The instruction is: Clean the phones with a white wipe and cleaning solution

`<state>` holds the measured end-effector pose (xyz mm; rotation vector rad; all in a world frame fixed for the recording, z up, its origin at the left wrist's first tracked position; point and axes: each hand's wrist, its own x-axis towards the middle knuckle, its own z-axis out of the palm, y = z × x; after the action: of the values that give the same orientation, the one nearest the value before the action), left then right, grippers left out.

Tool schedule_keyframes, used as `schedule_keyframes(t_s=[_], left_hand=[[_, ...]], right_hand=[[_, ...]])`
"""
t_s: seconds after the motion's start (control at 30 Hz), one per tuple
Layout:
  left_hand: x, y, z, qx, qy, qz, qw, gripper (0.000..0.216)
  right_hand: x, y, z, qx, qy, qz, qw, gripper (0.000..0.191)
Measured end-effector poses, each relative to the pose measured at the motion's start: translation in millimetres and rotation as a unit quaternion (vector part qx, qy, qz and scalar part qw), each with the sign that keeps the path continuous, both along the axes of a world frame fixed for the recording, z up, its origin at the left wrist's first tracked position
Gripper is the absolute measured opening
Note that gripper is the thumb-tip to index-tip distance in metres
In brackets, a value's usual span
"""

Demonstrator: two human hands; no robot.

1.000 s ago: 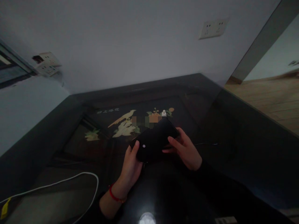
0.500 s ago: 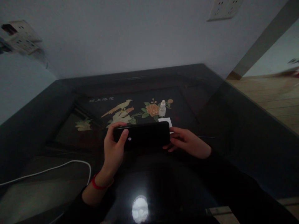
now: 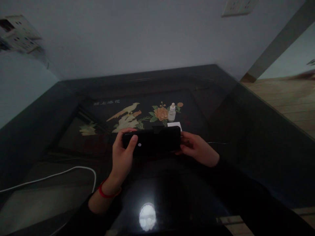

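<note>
A black phone (image 3: pixel 155 140) is held level and sideways above the dark table (image 3: pixel 246 137). My left hand (image 3: pixel 122 157) grips its left end, thumb over the near face, a red band on the wrist. My right hand (image 3: pixel 197 149) holds the right end with curled fingers. Just beyond the phone stand a small white dropper bottle (image 3: pixel 171 112) and a white card (image 3: pixel 174 125). A dark tab sticks up at the phone's top edge; I cannot make out what it is.
The glossy table top carries a bird-and-flower inlay (image 3: pixel 134 116). A white cable (image 3: pixel 61 173) loops at the left. Wall sockets (image 3: pixel 237 7) sit above on the white wall. Wooden floor (image 3: pixel 290 101) lies to the right. A lamp glare (image 3: pixel 147 216) shows near me.
The phone swung from a tilted diagonal to level and sideways, with both hands kept on its ends. The bottle and card came into view behind it.
</note>
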<state>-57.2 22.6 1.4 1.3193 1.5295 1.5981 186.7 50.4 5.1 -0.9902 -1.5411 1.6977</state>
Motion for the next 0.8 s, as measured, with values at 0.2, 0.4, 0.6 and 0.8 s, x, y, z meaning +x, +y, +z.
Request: schedule_keyframes(t_s=[0.2,0.4,0.6,0.8], left_hand=[[-0.7,-1.0,1.3,-0.003,0.002,-0.002,1.000,0.023],[-0.2,0.8,4.9,-0.024,-0.065,-0.015,0.997,0.026],[4.7,5.2,6.5,-0.089,-0.187,-0.002,0.978,0.036],[5.2,7.1,1.9,-0.135,-0.229,-0.014,0.964,0.043]], right_hand=[[-3.2,-1.4,-3.0,-0.018,-0.004,-0.010,1.000,0.024],[-6.3,-2.4,-0.8,-0.037,0.016,-0.015,0.999,0.028],[-4.4,-5.0,2.9,-0.092,0.034,-0.007,0.995,0.031],[-2.8,-7.2,6.8,-0.111,0.038,-0.009,0.993,0.031]])
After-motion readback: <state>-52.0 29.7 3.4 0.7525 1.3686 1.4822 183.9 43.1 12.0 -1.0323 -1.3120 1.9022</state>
